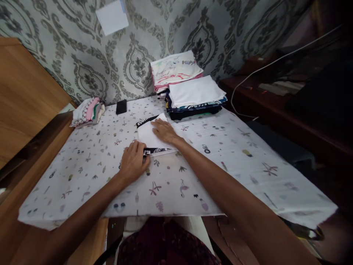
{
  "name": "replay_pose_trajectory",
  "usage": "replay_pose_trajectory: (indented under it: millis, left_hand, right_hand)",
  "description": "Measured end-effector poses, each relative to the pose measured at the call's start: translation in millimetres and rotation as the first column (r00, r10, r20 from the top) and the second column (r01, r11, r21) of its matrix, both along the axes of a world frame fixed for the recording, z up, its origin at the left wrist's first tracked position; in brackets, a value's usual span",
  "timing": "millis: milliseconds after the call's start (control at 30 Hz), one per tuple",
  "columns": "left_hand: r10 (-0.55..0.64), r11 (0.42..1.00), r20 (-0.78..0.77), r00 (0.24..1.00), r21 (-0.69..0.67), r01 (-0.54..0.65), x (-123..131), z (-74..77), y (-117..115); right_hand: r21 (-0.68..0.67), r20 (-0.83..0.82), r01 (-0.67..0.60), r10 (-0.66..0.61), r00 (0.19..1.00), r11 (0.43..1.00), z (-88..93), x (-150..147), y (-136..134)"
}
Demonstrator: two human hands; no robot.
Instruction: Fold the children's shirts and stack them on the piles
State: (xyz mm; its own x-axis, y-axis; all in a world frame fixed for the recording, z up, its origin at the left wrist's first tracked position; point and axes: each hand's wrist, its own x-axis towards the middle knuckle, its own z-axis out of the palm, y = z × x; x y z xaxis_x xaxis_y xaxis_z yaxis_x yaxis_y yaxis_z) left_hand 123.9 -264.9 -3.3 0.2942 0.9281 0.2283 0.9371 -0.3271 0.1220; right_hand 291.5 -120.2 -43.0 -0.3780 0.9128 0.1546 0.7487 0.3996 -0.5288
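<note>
A folded white garment (150, 137) with black, white-lettered bands along its far and near edges lies on the cloth-covered table (176, 176). At its near left corner, my left hand (134, 158) has curled fingers and thumb closed on the banded edge. My right hand (163, 130) rests flat across the garment's right part, fingers stretched out and palm down. That hand hides some of the white fabric beneath it.
Behind my right hand stand two stacks of folded clothes, one topped by a plain white piece (195, 92), the other by a printed shirt (176, 68). A black phone (121, 107) and a small clothes pile (88, 111) lie back left. A white cable (259, 71) hangs at right.
</note>
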Motion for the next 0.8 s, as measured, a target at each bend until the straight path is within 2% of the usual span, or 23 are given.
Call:
replay_pose_trajectory:
  millis: [167, 233, 367, 433, 500, 533, 600, 667, 733, 800]
  left_hand:
    - [0.21, 0.955, -0.018, 0.977, -0.209, -0.209, 10, 10.4, 2]
    - [0.235, 0.935, -0.079, 0.969, -0.255, -0.247, 12, 13.8, 0]
    - [0.228, 0.934, -0.145, 0.963, -0.248, -0.259, 12, 11.1, -11]
    - [0.21, 0.938, -0.09, 0.973, -0.261, -0.227, 5, 8.6, -13]
    - [0.186, 0.945, 0.081, 0.979, -0.287, -0.156, -4, 8.6, -10]
    - [0.195, 0.943, 0.205, 0.959, -0.309, -0.126, -9, 10.0, -5]
    - [0.292, 0.916, 0.464, 0.836, -0.388, -0.104, -15, 14.7, 7]
    - [0.459, 0.853, 0.628, 0.628, -0.509, -0.114, -16, 20.4, 21]
    - [0.579, 0.793, 0.679, 0.451, -0.598, -0.117, -11, 24.6, 33]
    - [0.644, 0.745, 0.668, 0.374, -0.659, -0.105, -3, 26.0, 42]
  right_hand:
    - [-0.024, 0.02, 0.002, -0.001, 1.0, 1.0, 6.0, 0, -4]
    - [-0.021, 0.02, -0.002, 0.003, 1.0, 1.0, 6.6, 0, -4]
    - [-0.013, 0.023, -0.002, 0.002, 1.0, 1.0, 4.5, -1, -1]
    - [-0.012, 0.02, 0.0, 0.0, 1.0, 1.0, 4.0, -1, -1]
    - [-0.009, 0.011, 0.006, -0.006, 1.0, 1.0, 5.0, -1, -2]
    - [-0.007, 0.007, 0.012, -0.012, 1.0, 1.0, 6.1, -1, -3]
    - [-0.004, -0.001, 0.034, -0.034, 0.999, 0.999, 9.3, 0, -5]
    - [0.005, -0.011, 0.079, -0.079, 0.997, 0.997, 12.7, 1, -7]
    - [0.013, -0.022, 0.153, -0.152, 0.988, 0.988, 15.2, 3, -9]
    - [0.015, -0.028, 0.23, -0.229, 0.973, 0.973, 16.9, 5, -10]
